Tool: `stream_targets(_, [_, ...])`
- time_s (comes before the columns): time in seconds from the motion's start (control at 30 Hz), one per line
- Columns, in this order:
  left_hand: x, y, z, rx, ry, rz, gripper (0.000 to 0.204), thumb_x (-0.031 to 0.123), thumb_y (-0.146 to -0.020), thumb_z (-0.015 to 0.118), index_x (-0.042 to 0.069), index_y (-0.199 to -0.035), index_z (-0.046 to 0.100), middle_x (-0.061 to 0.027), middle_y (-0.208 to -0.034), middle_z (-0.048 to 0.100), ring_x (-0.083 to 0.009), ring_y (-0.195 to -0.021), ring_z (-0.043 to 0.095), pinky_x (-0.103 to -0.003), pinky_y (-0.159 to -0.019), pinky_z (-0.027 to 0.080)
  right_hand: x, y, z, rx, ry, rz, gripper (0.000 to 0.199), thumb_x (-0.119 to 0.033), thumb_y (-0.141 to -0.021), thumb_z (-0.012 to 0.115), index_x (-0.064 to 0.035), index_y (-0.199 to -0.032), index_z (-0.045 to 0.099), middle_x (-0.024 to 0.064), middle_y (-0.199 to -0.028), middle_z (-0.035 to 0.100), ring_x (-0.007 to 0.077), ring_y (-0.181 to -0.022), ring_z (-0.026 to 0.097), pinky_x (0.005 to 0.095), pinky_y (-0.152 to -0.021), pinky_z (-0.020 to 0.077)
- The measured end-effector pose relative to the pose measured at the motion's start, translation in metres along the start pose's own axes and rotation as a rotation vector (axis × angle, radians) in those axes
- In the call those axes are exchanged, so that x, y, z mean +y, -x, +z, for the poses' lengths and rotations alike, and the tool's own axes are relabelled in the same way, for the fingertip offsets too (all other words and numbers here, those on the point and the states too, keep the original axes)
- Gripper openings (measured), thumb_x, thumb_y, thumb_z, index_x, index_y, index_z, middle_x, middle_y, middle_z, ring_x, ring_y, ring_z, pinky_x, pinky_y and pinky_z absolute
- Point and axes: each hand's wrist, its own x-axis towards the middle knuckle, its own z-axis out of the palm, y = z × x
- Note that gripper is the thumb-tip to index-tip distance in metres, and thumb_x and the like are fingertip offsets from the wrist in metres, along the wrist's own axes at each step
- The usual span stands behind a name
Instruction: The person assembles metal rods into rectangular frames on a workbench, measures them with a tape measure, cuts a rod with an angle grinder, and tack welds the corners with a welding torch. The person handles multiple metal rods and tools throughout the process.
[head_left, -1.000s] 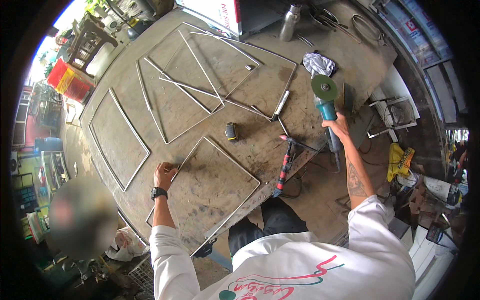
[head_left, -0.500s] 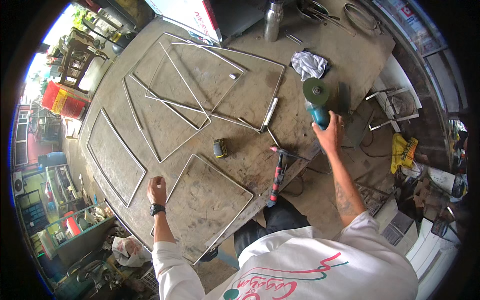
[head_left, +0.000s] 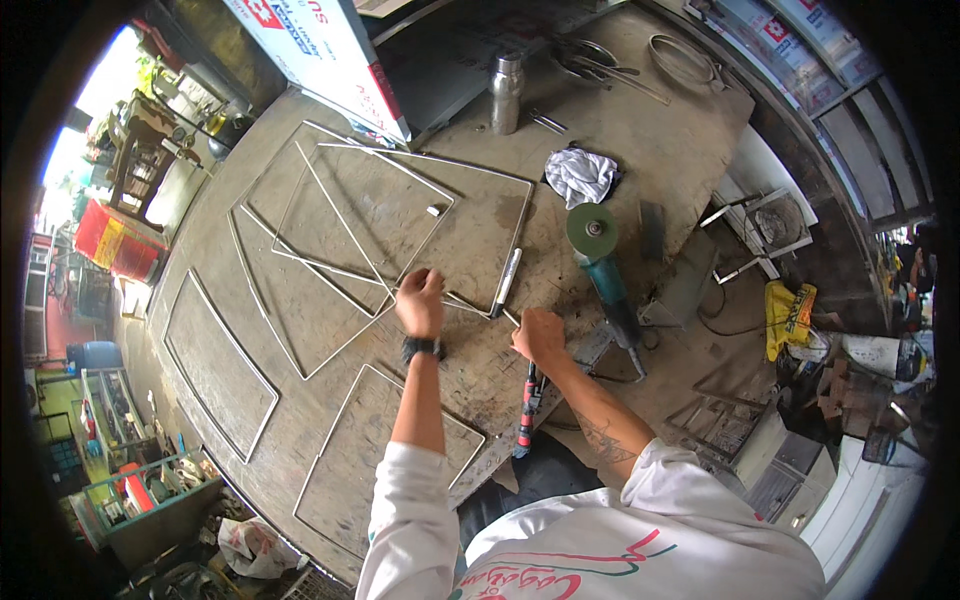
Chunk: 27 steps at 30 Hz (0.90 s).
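Observation:
My left hand (head_left: 420,303), with a dark watch at the wrist, is curled over the table beside crossing thin metal frames (head_left: 352,232); what its fingers hold is hidden. My right hand (head_left: 540,335) is closed at the near edge, over the head of a hammer with a red and black handle (head_left: 527,410). The tip of a thin rod (head_left: 511,317) shows at its fingers, but I cannot tell whether it is gripped. A teal angle grinder (head_left: 604,280) with a green disc lies right of that hand. A white marker (head_left: 508,278) with a black end lies beyond it.
Another bent frame (head_left: 275,392) lies at the left and one nearer me (head_left: 367,368). A crumpled cloth (head_left: 582,177), a steel flask (head_left: 507,95) and a metal ring (head_left: 683,62) are at the back. The grinder's cord (head_left: 640,365) hangs past the table edge.
My right hand has let go of the grinder, which now lies on the table, and has moved left to the hammer. My left hand has moved right and farther away. The tape measure is now hidden.

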Motion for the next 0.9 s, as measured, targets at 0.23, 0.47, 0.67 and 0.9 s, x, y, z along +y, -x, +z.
stream_targets(0.23, [0.002, -0.009, 0.029, -0.03, -0.229, 0.042, 0.046, 0.03, -0.095, 0.075, -0.009, -0.118, 0.071, -0.0082, -0.089, 0.077, -0.0137, -0.079, 0.071, -0.029, -0.073, 0.056, 0.005, -0.028, -0.05, -0.044, -0.198, 0.181, 0.034, -0.032, -0.078, 0.079, 0.0018, -0.086, 0.077, 0.0245, -0.092, 0.076, 0.042, -0.088, 0.075, 0.0475, -0.078, 0.0615])
stream_targets(0.47, [0.03, 0.147, -0.044, -0.386, 0.056, -0.052, 0.037, 0.029, -0.104, 0.068, -0.007, -0.115, 0.07, -0.0059, -0.098, 0.074, -0.0128, -0.091, 0.067, -0.031, -0.083, 0.054, -0.025, -0.103, -0.07, 0.25, -0.394, -0.1, 0.02, -0.027, -0.082, 0.077, -0.0076, -0.085, 0.08, 0.019, -0.085, 0.076, 0.0399, -0.085, 0.074, 0.0472, -0.075, 0.059])
stream_targets(0.67, [-0.039, 0.299, -0.149, -0.128, -0.051, -0.375, 0.034, 0.025, -0.103, 0.067, -0.006, -0.116, 0.072, -0.0097, -0.101, 0.077, -0.0141, -0.096, 0.07, -0.029, -0.085, 0.055, -0.09, -0.106, -0.004, -0.082, -0.142, -0.306, 0.019, -0.019, -0.081, 0.075, -0.0017, -0.088, 0.078, 0.0218, -0.093, 0.077, 0.0405, -0.093, 0.075, 0.0478, -0.085, 0.0605])
stream_targets(0.9, [-0.125, 0.407, -0.236, 0.227, -0.047, -0.518, 0.027, 0.02, -0.102, 0.068, -0.005, -0.112, 0.072, -0.0093, -0.098, 0.077, -0.0143, -0.09, 0.071, -0.028, -0.08, 0.055, -0.106, -0.097, -0.002, 0.034, 0.054, -0.355, 0.01, -0.007, -0.083, 0.069, 0.0001, -0.085, 0.077, 0.0247, -0.092, 0.076, 0.0414, -0.093, 0.075, 0.0485, -0.084, 0.0608])
